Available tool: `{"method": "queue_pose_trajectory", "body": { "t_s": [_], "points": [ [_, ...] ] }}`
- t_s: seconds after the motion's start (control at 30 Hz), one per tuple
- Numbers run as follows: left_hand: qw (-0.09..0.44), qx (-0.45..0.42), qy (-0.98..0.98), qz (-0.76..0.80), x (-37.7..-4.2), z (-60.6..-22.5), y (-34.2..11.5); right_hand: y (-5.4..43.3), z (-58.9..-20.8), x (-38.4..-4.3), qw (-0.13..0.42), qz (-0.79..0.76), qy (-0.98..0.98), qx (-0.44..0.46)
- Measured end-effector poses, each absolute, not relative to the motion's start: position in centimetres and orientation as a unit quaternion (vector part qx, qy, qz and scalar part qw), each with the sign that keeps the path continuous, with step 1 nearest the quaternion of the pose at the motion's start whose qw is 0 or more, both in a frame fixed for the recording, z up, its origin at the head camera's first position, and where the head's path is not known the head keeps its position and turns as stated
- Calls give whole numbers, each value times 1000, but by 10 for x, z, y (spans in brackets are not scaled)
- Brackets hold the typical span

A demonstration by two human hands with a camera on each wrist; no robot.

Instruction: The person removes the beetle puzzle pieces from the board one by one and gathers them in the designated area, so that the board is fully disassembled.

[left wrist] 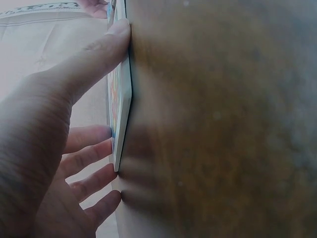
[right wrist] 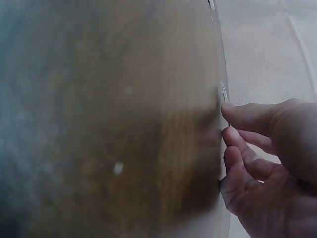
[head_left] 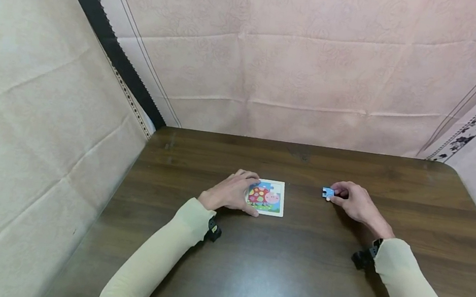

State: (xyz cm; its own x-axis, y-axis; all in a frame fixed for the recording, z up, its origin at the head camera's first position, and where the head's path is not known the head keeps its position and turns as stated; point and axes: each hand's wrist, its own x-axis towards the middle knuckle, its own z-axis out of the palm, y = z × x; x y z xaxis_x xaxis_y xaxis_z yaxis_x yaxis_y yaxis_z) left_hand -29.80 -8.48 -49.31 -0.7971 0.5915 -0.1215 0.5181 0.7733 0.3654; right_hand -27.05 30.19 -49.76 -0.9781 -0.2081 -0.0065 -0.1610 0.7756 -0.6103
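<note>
A small jigsaw puzzle [head_left: 265, 199] in a white frame lies flat on the wooden table, picturing a pink pig face and a red, spotted body on blue and green. Its upper right part shows a pale gap. My left hand [head_left: 235, 191] grips it from the left, thumb along the near edge and fingers at the far left. In the left wrist view the thumb [left wrist: 106, 49] presses against the frame's side. To the right, my right hand [head_left: 354, 202] pinches a blue puzzle piece [head_left: 327, 193] between thumb and fingers, at the tabletop. The right wrist view shows that piece only as a thin edge.
The brown wooden table [head_left: 265, 276] extends around both hands. Pale patterned cloth [head_left: 299, 75] hangs behind its far edge, and more cloth [head_left: 40, 114] stands along the left side. Dark camera mounts [head_left: 213, 229] sit on both wrists.
</note>
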Motion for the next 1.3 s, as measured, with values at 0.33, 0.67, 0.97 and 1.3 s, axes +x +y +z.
{"method": "queue_pose_trajectory", "body": {
  "t_s": [0.33,0.67,0.97,1.3],
  "points": [
    [119,297,934,159,-298,-492,-84,304,-496,-271,49,-327,939,-96],
    [124,291,935,158,-298,-492,-84,305,-495,-272,61,-337,935,-91],
    [128,287,936,160,-299,-491,-84,306,-492,-273,74,-342,933,-82],
    [125,287,936,162,-300,-493,-85,306,-492,-274,74,-340,934,-81]
  ]
}}
